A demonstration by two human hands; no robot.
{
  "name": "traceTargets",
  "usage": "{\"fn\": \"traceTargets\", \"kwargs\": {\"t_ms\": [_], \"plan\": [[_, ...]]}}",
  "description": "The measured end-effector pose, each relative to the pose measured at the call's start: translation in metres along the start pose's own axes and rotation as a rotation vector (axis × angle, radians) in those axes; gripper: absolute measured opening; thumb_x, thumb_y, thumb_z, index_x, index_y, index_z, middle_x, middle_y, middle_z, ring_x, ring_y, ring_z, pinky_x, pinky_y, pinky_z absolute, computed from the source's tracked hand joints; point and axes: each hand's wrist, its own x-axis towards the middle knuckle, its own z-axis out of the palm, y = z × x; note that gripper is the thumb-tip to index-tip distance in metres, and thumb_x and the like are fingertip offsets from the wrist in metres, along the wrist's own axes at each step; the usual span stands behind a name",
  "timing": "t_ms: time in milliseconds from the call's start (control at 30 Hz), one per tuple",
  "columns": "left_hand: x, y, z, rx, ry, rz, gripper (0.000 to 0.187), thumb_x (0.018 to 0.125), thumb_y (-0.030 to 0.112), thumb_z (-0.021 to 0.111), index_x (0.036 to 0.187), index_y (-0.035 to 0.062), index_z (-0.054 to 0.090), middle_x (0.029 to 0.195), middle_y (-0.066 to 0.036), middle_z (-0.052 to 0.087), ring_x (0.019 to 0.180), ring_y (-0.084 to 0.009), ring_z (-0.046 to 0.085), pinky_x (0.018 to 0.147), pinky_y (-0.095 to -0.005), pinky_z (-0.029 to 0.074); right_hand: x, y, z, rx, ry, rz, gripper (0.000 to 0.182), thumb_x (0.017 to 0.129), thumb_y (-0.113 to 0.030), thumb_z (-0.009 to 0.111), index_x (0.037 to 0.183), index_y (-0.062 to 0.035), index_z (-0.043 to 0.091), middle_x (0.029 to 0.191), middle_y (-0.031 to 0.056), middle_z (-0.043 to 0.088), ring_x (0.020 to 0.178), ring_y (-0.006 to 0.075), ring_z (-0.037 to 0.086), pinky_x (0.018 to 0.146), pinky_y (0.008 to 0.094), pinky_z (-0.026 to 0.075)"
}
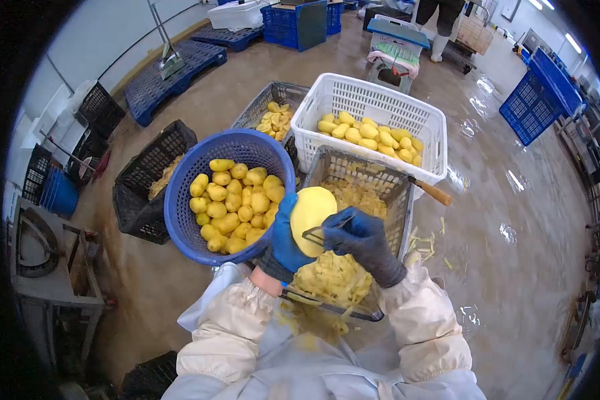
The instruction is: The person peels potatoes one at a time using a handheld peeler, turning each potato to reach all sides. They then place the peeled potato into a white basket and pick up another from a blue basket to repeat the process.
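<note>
Pale-yellow smooth oval piece of produce (pixel 315 208): broad face up, skin off on the visible side; located above the grey plastic mesh crate (pixel 401 217) of yellow peelings (pixel 333 277). Left hand (pixel 285 235), blue-gloved, grips it from the side, fingers behind. Right hand (pixel 369 245), dark-gloved, closed round a slim dark metal peeler (pixel 312 233), fingers bent, blade at the produce's lower right. Blue round plastic basket (pixel 178 212) of whole yellow produce lies left of the crate.
</note>
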Motion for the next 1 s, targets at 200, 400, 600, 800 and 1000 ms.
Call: {"fn": "traceTargets", "kwargs": {"t_ms": [200, 400, 600, 800, 1000], "plan": [[-0.005, 0.016, 0.002, -0.953, -0.193, -0.597, 0.076, 0.083, 0.055, 0.054, 0.134, 0.0017, 0.038, 0.121, -0.026, 0.052, 0.098, -0.037, 0.058, 0.081, -0.0455, 0.051, 0.024, -0.011, -0.07, 0.116, 0.51, -0.164, 0.016, 0.088, -0.02, 0.062, 0.087, -0.0042, 0.059, 0.066, 0.003, 0.059, 0.053, 0.0091, 0.052, 0.047, 0.0212, 0.04], [-0.009, 0.029, 0.015, -0.601, -0.316, -0.461, 0.081, 0.08, 0.047, 0.064, 0.138, 0.0005, 0.033, 0.125, -0.016, 0.051, 0.104, -0.0252, 0.057, 0.086, -0.0369, 0.049, 0.011, -0.012, -0.056, 0.058, 0.412, 0.085, 0.014, 0.087, -0.018, 0.062, 0.086, -0.0042, 0.06, 0.063, 0.002, 0.057, 0.047, 0.0082, 0.049, 0.04, 0.0198, 0.037], [-0.003, 0.011, 0.015, -0.908, -0.165, -0.69, 0.079, 0.082, 0.053, 0.058, 0.136, 0.0003, 0.035, 0.124, -0.019, 0.051, 0.105, -0.0318, 0.057, 0.087, -0.0438, 0.049, 0.007, -0.02, -0.083, 0.228, 0.448, -0.111, 0.014, 0.088, -0.019, 0.06, 0.088, -0.005, 0.06, 0.064, 0.0029, 0.057, 0.045, 0.0082, 0.048, 0.038, 0.0193, 0.035], [-0.002, -0.081, 0.007, -0.949, 0.243, -0.784, 0.045, 0.085, 0.052, 0.054, 0.112, 0.0156, 0.054, 0.112, -0.007, 0.058, 0.098, -0.0283, 0.058, 0.084, -0.0462, 0.049, 0.004, -0.013, -0.073, 0.263, 0.459, 0.104, 0.016, 0.088, -0.02, 0.061, 0.087, -0.0041, 0.06, 0.064, 0.0041, 0.058, 0.047, 0.0092, 0.048, 0.042, 0.0197, 0.036], [0.098, -0.068, 0.044, -0.648, -0.004, -0.233, 0.042, 0.093, 0.046, 0.042, 0.117, 0.012, 0.05, 0.114, -0.009, 0.054, 0.104, -0.0265, 0.054, 0.088, -0.0451, 0.046, 0.005, -0.025, -0.069, 0.194, 0.45, 0.049, 0.015, 0.09, -0.019, 0.057, 0.087, -0.0044, 0.06, 0.065, 0.003, 0.057, 0.047, 0.0085, 0.048, 0.043, 0.02, 0.037]]}}
